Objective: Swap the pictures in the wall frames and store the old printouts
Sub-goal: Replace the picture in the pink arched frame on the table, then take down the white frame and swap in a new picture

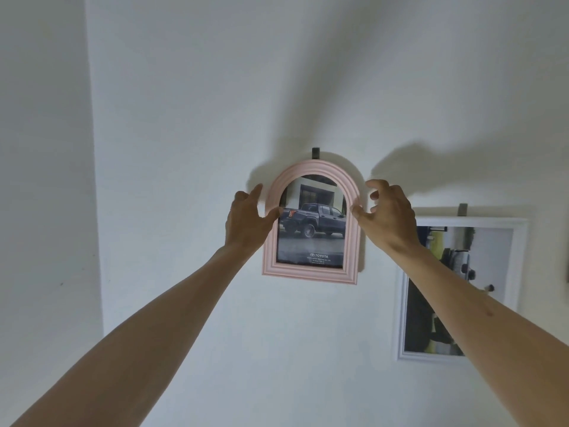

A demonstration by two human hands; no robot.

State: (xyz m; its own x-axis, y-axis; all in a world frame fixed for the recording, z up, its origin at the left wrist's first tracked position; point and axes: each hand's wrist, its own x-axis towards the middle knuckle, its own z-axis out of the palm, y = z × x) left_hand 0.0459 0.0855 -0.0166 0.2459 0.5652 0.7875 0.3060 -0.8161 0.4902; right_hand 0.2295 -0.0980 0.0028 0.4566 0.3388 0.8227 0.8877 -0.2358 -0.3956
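A pink arched frame (311,274) hangs on the white wall from a dark hook (316,153). Inside it is a printout of a dark pickup truck (311,232). My left hand (246,220) grips the frame's left edge, thumb on the front, fingers behind. My right hand (388,215) touches the right edge with its thumb, its fingers spread and curled just off the frame. A white rectangular frame (517,260) with another picture hangs lower right, partly hidden behind my right forearm.
A second dark hook (462,209) holds the white frame. A wall corner (92,167) runs down the left side. Bare white wall surrounds both frames.
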